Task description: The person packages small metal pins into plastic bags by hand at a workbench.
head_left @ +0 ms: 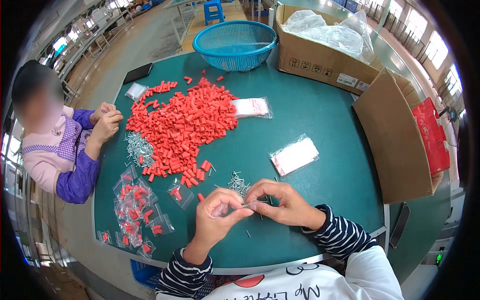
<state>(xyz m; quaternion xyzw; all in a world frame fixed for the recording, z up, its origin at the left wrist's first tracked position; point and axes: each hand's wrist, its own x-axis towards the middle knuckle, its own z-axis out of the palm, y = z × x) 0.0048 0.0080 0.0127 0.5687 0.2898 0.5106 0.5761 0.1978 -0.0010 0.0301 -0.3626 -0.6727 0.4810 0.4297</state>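
Observation:
In front of me, my left hand and my right hand meet, thumbs and fingers pinched on a small clear plastic bag. Only a thin edge of the bag shows, and its contents are hidden. Just beyond my fingers lies a small heap of metal screws, with a few loose ones around and under my right hand. A single red plastic sleeve rests beside my left hand. Further left, a filled bag with red pieces lies on the green table.
A big pile of red sleeves and more screws lie left of centre, with several filled bags nearer. Packs of flat bags lie right. A blue basket and cardboard boxes stand behind. A co-worker works at left.

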